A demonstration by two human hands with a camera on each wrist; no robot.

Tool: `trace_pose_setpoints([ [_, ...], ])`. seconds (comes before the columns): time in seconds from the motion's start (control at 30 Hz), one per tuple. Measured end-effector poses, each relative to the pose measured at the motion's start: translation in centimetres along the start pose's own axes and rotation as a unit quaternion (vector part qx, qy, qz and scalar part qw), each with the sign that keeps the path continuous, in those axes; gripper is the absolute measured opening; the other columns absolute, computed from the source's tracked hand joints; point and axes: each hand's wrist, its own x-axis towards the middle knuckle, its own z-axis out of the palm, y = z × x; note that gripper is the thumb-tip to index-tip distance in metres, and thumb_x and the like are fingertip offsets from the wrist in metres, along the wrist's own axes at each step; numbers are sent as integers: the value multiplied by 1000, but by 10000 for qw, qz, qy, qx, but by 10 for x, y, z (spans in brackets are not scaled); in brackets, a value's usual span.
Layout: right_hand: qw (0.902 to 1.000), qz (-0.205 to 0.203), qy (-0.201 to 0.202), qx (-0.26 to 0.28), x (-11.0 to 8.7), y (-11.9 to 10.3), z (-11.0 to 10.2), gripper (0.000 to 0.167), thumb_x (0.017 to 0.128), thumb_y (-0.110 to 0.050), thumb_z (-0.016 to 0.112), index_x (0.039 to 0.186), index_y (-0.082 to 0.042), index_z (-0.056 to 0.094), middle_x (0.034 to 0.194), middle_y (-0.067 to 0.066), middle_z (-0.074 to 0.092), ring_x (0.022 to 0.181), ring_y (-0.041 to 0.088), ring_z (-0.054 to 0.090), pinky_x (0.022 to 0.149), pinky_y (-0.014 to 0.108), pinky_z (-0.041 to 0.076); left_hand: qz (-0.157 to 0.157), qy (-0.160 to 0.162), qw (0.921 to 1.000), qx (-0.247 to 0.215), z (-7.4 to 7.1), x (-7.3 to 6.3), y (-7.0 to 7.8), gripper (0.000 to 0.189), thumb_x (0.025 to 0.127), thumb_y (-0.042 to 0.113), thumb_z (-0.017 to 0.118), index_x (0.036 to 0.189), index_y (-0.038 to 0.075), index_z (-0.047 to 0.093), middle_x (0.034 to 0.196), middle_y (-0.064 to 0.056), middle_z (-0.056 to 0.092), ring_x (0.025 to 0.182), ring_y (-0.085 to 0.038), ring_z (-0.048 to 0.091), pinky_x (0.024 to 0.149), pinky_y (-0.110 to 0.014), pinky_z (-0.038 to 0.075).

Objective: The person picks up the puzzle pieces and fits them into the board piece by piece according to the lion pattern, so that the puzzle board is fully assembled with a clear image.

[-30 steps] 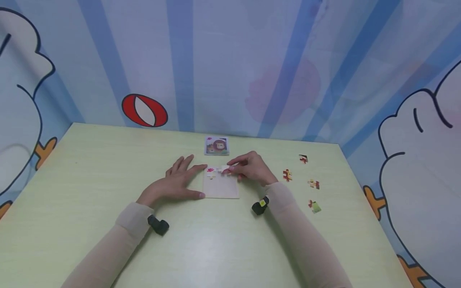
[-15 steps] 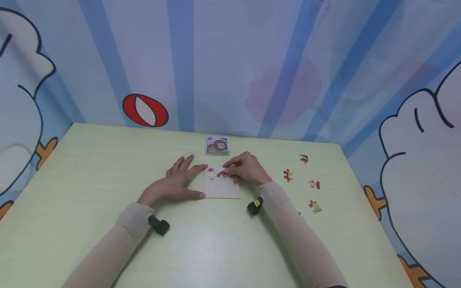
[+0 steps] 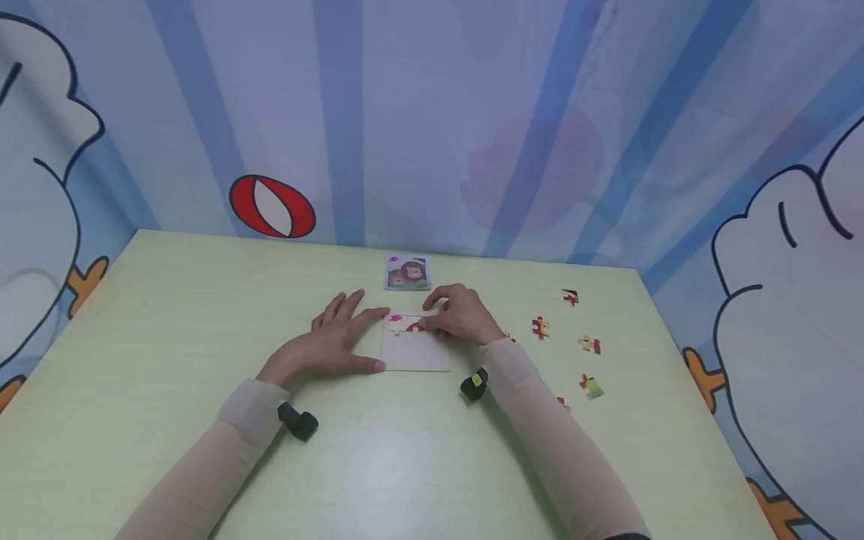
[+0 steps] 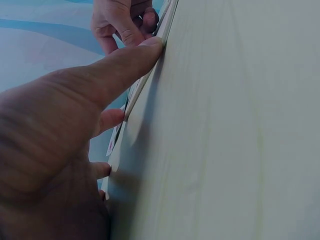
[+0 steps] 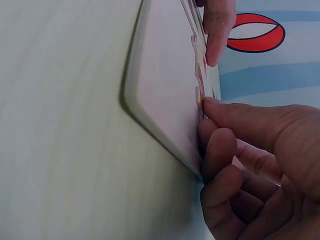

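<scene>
A pale square puzzle board (image 3: 415, 355) lies mid-table, with jigsaw pieces (image 3: 395, 322) along its far left edge. My left hand (image 3: 331, 341) is spread beside it, the thumb and index fingertips touching its left corners. At the far edge my right hand (image 3: 462, 315) pinches a reddish jigsaw piece (image 3: 414, 327) by its right side, the thumb on top. In the right wrist view the thumb's tip meets the piece's edge, while other fingers curl beside the board's corner. The hand hides part of the piece and the far right corner.
A picture card (image 3: 408, 273) with a lion stands behind the board, near the table's back edge. Several loose jigsaw pieces (image 3: 589, 344) lie to the right, some partly hidden by the right sleeve (image 3: 553, 435). A printed curtain (image 3: 418, 127) hangs behind the table.
My right hand has shifted left with the reddish piece, which now lies beside the others on the board. Its index finger has lifted a little. My left hand has stayed in place.
</scene>
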Motion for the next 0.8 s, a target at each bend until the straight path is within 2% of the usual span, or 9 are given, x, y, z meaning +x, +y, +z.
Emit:
trace_pose_setpoints([
  [0.27, 9999, -70, 143, -56, 0, 0, 2, 27, 92, -27, 86, 113, -13, 77, 57, -2, 60, 51, 10, 54, 54, 25, 40, 22, -73, 10000, 2, -5, -4, 8, 97, 91, 53, 79, 171, 30, 30, 183, -18, -5, 167, -51, -12, 126, -83, 3],
  [0.43, 9999, -96, 141, 1, -1, 0, 2, 25, 93, -26, 85, 113, -12, 77, 57, 0, 62, 51, 10, 55, 54, 25, 42, -18, -26, 10000, 1, -2, 0, 2, 97, 89, 54, 80, 170, 32, 31, 183, -16, -5, 167, -48, -12, 128, -81, 4],
  [0.6, 9995, -180, 165, 192, -3, 3, 1, 22, 98, -29, 78, 112, -13, 78, 65, 2, 70, 52, 12, 59, 55, 26, 45, 29, 32, 10000, 6, 1, 2, -2, 97, 88, 58, 80, 169, 34, 32, 183, -15, -4, 168, -48, -12, 127, -82, 5],
  [0.8, 9987, -68, 299, 402, -6, 9, -5, 24, 103, -35, 73, 115, -16, 78, 75, 5, 75, 56, 15, 62, 60, 28, 51, 22, -37, 9999, 108, -3, -3, 4, 96, 91, 54, 79, 170, 31, 30, 183, -17, -5, 167, -51, -10, 127, -82, 5],
])
